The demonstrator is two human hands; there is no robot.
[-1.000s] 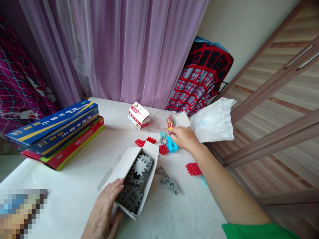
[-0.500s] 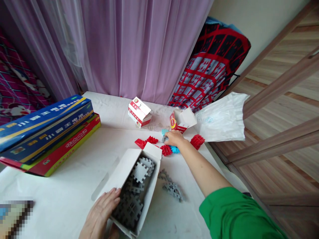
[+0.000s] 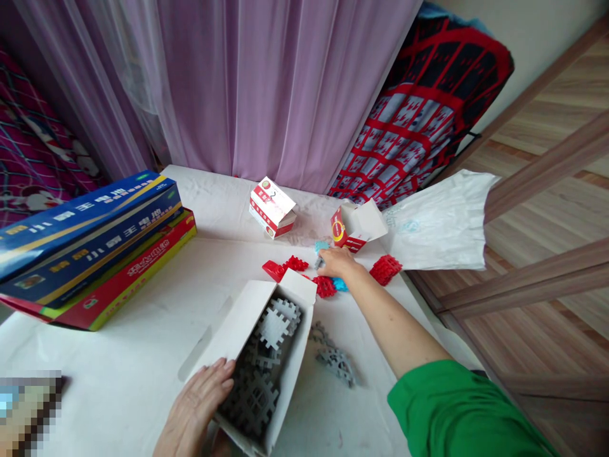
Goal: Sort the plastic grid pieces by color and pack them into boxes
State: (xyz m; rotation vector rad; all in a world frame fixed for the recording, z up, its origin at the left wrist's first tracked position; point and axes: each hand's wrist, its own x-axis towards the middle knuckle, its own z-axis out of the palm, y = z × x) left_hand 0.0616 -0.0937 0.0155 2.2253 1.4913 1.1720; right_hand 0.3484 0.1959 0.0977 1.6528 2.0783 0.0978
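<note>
My left hand [image 3: 197,406] grips the near left side of an open white cardboard box [image 3: 295,374], its fingers over the edge. Grey interlocking blocks [image 3: 257,393] with notched edges fill the box, a paler one [image 3: 273,329] on top. Beyond the box, my right hand [image 3: 340,263] is closed at a small grey block [image 3: 320,261]; its fingertips are partly hidden. A light blue block [image 3: 322,245] lies just past the fingers. Around the hand are red blocks [image 3: 325,287], a bright blue block [image 3: 340,284] and a larger red stack [image 3: 386,270].
Loose grey blocks [image 3: 337,365] lie right of the box. Farther back stand a closed red-and-white carton [image 3: 272,208] and an open red carton [image 3: 352,231], beside a white plastic bag [image 3: 440,222]. Stacked large boxes [image 3: 95,247] occupy the left. A pixelated object [image 3: 28,406] sits at lower left.
The whole view has shifted slightly, so the table things appear a little farther right. Both hands keep nearly the same places against the box and blocks.
</note>
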